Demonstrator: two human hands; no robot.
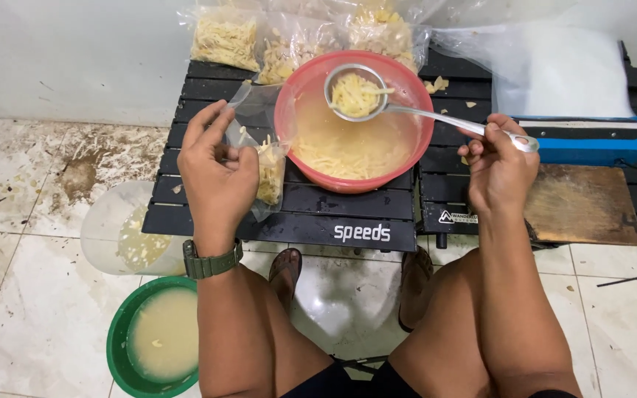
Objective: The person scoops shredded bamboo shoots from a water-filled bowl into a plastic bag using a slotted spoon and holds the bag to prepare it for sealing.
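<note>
The left hand (217, 173) was closed on the mouth of a thin clear plastic bag (263, 158), partly filled with pale yellow strips. The right hand (497, 166) gripped the long metal handle of a round wire-mesh strainer (355, 94) heaped with the same strips. Between both hands, slightly ahead, stood a smooth red plastic bowl (311, 81) of cloudy liquid and strips

filled bags (289, 37): tops cut off | green bucket (121, 354): bottom cropped
</note>
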